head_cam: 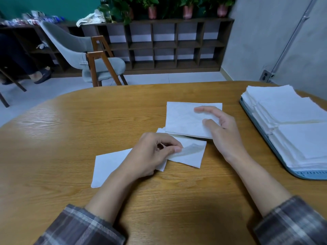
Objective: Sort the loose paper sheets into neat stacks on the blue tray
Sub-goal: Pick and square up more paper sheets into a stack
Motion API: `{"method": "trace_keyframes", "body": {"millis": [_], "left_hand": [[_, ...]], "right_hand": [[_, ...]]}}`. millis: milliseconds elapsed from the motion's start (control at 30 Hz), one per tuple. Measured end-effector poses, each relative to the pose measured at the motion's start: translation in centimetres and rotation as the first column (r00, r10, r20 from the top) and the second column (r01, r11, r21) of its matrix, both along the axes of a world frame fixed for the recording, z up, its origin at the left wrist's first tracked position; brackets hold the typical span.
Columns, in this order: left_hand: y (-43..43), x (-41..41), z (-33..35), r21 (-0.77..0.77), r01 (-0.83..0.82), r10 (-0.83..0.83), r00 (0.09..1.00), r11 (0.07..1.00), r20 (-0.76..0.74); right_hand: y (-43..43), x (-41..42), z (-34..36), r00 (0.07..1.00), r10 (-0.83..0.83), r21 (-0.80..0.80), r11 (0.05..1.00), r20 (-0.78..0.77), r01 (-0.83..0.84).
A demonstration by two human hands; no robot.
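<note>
Sheets [106, 167] lie loose on the desk [53, 138]. Our left hand [150, 152] pinches one sheet [192, 156]; our right hand [223, 131] holds a small pile [184, 119]. We are gathering; next they go neatly onto the blue tray [311, 175], right.

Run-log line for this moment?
left hand: pinches edge of middle sheet | right hand: holds upper sheet | blue tray: paper stacks on it

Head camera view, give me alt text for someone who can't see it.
A person's left hand pinches the lifted edge of a loose white sheet on a wooden table, while the right hand holds a small stack of sheets beyond. Under the left hand lies another sheet, and a blue tray at right carries neat paper stacks.
</note>
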State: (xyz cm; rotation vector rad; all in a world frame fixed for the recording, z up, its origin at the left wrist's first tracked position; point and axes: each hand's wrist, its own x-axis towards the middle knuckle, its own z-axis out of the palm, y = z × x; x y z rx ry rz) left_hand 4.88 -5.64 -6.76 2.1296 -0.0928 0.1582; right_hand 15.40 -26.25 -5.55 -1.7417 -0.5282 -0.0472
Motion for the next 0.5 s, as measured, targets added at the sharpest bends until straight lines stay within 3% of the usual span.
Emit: {"method": "trace_keyframes", "body": {"millis": [200,333,500], "left_hand": [[0.1,-0.1,0.6,-0.022,-0.008,0.009,0.998,1.0,0.067],[-0.2,-0.2,1.2,-0.14,-0.056,0.072,0.991,0.989,0.111],[-0.5,-0.6,1.9,-0.213,-0.103,0.133,0.982,0.972,0.133]], "right_hand": [[0.1,-0.2,0.3,0.999,0.028,0.047,0.999,-0.031,-0.027],[0.1,-0.3,0.5,0.999,0.043,0.049,0.998,-0.017,-0.042],[0.1,0.0,0.1,0.999,-0.039,0.039,0.998,-0.03,0.04]]}}
